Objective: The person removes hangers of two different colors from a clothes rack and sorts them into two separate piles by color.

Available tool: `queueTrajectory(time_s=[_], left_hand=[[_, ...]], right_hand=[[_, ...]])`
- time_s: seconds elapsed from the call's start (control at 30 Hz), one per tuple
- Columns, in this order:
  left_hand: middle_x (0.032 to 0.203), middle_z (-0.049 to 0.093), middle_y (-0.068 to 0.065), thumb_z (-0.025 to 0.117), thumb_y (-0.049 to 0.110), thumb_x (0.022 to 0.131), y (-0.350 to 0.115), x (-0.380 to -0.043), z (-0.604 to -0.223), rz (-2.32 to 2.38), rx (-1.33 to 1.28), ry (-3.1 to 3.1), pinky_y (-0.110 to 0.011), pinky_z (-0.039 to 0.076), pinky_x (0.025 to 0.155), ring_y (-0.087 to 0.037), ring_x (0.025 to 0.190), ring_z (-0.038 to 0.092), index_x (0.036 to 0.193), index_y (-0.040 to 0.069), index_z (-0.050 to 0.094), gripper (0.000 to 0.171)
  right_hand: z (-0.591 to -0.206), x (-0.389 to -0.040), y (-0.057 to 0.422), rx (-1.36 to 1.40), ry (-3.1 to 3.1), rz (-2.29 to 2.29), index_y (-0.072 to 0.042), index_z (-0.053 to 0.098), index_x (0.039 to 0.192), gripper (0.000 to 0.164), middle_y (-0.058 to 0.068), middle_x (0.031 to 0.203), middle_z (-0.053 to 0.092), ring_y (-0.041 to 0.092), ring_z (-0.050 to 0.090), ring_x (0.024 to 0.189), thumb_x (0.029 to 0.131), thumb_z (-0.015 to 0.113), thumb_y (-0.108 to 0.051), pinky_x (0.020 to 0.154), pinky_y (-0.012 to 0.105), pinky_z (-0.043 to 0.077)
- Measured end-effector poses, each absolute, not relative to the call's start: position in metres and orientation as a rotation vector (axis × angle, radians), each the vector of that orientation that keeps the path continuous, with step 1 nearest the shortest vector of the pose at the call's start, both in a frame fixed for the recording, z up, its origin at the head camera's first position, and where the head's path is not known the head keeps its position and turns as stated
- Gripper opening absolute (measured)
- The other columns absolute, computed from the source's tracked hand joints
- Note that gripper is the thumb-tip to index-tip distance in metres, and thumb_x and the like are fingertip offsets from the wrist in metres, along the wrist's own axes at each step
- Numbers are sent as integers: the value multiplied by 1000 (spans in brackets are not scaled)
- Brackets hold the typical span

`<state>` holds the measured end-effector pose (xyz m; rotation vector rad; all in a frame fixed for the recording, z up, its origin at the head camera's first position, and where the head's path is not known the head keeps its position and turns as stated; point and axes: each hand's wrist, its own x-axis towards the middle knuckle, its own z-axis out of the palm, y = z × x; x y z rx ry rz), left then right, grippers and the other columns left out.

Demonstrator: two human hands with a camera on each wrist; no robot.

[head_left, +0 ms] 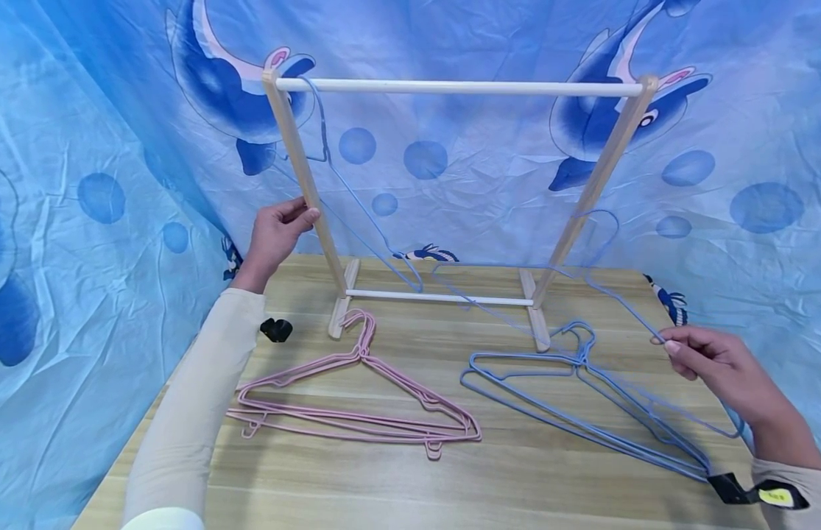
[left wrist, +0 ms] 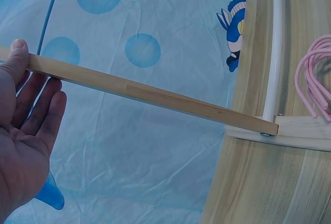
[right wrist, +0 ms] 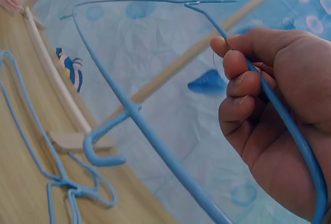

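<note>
My left hand (head_left: 277, 235) grips the left wooden post (left wrist: 155, 100) of a small clothes rack, thumb on one side and fingers on the other. Near that post a blue hanger (head_left: 358, 202) hangs from the rack's white top rod (head_left: 463, 87). My right hand (head_left: 718, 361) pinches another blue wire hanger (right wrist: 176, 168) by one sloping arm, holding it up beside the right post (head_left: 598, 173). Its hook points toward the rack. In the right wrist view, the thumb and fingers curl round the blue wire.
Several pink hangers (head_left: 365, 346) lie stacked on the wooden table (head_left: 357, 486) at the left front. Blue hangers (head_left: 582, 359) lie at the right, below the raised one. A small black object (head_left: 276, 330) sits by the left sleeve. Blue dolphin-print cloth (head_left: 410, 213) surrounds the table.
</note>
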<state>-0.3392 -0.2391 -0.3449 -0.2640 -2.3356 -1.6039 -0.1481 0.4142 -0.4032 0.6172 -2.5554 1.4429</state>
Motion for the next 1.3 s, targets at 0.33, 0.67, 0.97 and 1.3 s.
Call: queueTrajectory(time_s=[0.33, 0.67, 0.97, 1.3], left_hand=[[132, 68, -16, 68, 39, 98, -238, -338, -345, -1606, -255, -2337, -29, 57, 98, -9, 111, 67, 141, 13, 63, 51], [130, 69, -16, 68, 38, 99, -237, -340, -344, -1608, -268, -2327, -30, 57, 98, -8, 109, 67, 141, 12, 63, 50], [131, 68, -16, 68, 37, 99, -238, -340, -345, -1596, -264, -2331, -29, 57, 98, -9, 109, 67, 141, 12, 63, 49], [128, 70, -14, 68, 39, 99, -237, -338, -345, -1599, -262, -2334, -35, 55, 102, -7, 108, 66, 142, 13, 62, 51]], right_hand=[[-427, -135, 442, 615, -2522, 1623, -2, 67, 122, 36, 3, 70, 41, 23, 36, 58, 106, 38, 12, 47, 33, 30], [-444, -121, 453, 556, -2614, 1662, -7, 68, 121, 36, 6, 68, 39, 27, 35, 58, 107, 38, 8, 46, 35, 31], [-466, -125, 465, 781, -2416, 2143, -2, 66, 127, 48, 6, 77, 46, 29, 30, 61, 105, 27, 17, 50, 42, 24], [-480, -137, 476, 382, -2805, 1682, -10, 70, 119, 28, 2, 76, 57, 23, 50, 62, 109, 45, -4, 50, 41, 38]])
